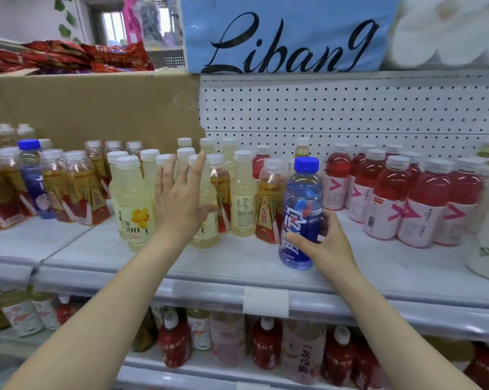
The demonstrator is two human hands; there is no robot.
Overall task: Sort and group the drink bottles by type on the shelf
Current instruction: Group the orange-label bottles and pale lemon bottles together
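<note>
Two hands: right hand (326, 243) gripping blue-capped bottle (301, 212), left hand (178, 198) spread flat before "100"-labelled bottle (137, 209).

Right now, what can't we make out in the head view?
- Pale yellow bottles: labels hidden behind the open left hand.
- Blue bottle: lower label covered by the gripping right hand.
- White bottle: cut off by the right edge.
- Lower-shelf bottles: tops hidden by the shelf rail.

Two bare forearms, no sleeves, bare grips
</note>
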